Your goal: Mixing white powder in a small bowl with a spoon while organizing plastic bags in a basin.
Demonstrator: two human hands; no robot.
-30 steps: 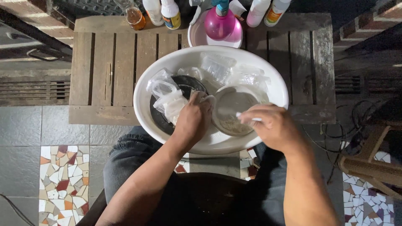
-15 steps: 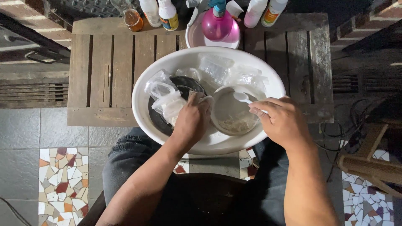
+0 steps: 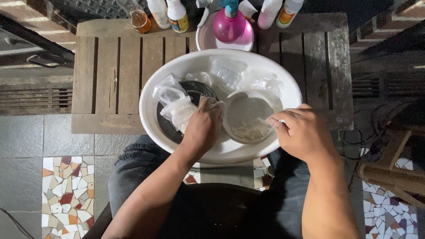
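Your left hand (image 3: 204, 125) holds the near-left rim of the small white bowl (image 3: 250, 116), which sits inside the big white basin (image 3: 177, 71) on the wooden table (image 3: 110, 75). Your right hand (image 3: 301, 132) is curled at the bowl's right rim; you can't tell what it pinches. Both hands touch the bowl between them

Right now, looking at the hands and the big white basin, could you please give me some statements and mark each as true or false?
1. The left hand holds the small white bowl's rim. True.
2. The white basin sits on a wooden slatted table. True.
3. The pink spray bottle lies inside the basin. False: it stands behind it.
4. The right hand rests on the table. False: it is at the bowl's right edge.
5. Clear plastic bags lie in the basin. True.
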